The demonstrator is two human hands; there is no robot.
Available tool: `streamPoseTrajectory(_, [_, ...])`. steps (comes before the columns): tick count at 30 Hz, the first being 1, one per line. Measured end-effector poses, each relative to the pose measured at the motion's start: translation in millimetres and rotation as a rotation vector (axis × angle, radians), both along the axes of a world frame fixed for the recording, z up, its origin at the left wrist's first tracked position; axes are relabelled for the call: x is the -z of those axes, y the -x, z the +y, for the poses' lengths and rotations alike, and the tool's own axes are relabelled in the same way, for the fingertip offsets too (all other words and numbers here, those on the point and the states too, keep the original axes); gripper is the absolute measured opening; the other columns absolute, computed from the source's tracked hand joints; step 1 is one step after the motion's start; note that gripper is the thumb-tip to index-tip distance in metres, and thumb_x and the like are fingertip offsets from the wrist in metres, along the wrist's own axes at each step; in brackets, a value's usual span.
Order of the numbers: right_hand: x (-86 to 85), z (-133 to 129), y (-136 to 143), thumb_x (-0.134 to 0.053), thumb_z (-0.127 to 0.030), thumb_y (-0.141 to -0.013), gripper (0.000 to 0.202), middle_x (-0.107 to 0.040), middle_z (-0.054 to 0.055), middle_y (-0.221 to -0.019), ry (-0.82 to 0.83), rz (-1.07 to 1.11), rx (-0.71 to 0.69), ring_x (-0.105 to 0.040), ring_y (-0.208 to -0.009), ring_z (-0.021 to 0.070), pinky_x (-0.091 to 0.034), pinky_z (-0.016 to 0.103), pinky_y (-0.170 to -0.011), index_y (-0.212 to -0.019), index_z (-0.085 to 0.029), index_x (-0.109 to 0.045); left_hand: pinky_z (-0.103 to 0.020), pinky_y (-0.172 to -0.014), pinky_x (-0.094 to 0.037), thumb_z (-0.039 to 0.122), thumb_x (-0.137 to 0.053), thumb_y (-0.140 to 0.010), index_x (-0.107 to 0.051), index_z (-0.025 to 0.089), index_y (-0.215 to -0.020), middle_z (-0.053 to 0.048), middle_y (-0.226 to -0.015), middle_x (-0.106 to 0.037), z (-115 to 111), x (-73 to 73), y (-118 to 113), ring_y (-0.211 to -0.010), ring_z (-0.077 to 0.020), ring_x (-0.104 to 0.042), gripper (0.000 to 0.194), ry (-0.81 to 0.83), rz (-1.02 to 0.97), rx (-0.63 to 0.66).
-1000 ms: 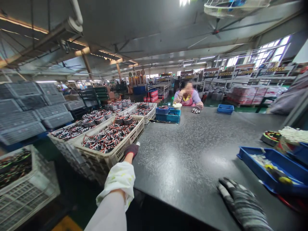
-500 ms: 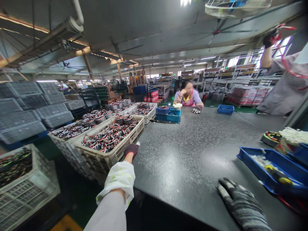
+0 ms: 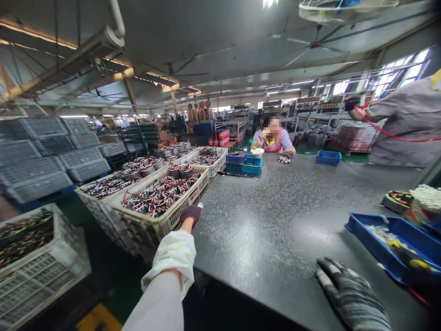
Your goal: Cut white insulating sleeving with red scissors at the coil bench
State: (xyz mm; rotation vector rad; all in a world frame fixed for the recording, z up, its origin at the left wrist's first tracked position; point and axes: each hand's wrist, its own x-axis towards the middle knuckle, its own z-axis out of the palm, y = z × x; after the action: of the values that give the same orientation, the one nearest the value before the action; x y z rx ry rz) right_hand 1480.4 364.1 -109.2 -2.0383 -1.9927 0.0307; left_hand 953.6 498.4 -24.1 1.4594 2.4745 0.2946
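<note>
Left hand (image 3: pixel 190 214) gloved, fingers curled on the crate (image 3: pixel 165 219) rim at the table (image 3: pixel 275 220) edge. Right hand (image 3: pixel 351 294) flat, open on table.

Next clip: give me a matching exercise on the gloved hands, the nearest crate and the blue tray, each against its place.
Things:
1. left hand in dark red glove
2. right hand in grey striped glove
3. beige plastic crate of wound motor parts
4. shallow blue plastic tray

Places:
A. flat on the dark speckled table, near edge
B. on the table's right side
C. beside the table's left edge
D. at the crate's rim by the table edge

Pairs: 1-D, 2-A, 3-C, 4-B
</note>
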Motion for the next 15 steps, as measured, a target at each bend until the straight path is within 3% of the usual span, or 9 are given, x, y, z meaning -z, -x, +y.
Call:
streamPoseTrajectory(9, [-7.7,-3,1,-0.025,-0.065,-0.09,0.087,-0.066,0.01,-0.153,0.064,0.058,-0.002,-0.059,-0.145,0.0374,-0.041,0.056,-0.128,-0.141,-0.016,-0.075,-0.05,-0.113,-0.052,0.064,-0.028,-0.107,-0.073,0.01,-0.144,-0.026,-0.15,-0.065,2,2.1,0,-0.14,-0.0419,-0.063,0.079,0.031,0.023,-0.022])
streamPoseTrajectory(15, [18.3,7,-13,-0.031,-0.062,-0.094,0.077,-0.065,0.01,-0.154,0.025,0.055,-0.034,-0.06,-0.144,0.0383,-0.043,0.058,-0.126,-0.14,-0.019,-0.076,-0.046,-0.116,-0.051,0.064,-0.03,-0.107,-0.074,0.009,-0.141,-0.025,-0.152,-0.063,0,4.2,-1,-0.142,-0.0391,-0.062,0.078,0.013,0.028,-0.023])
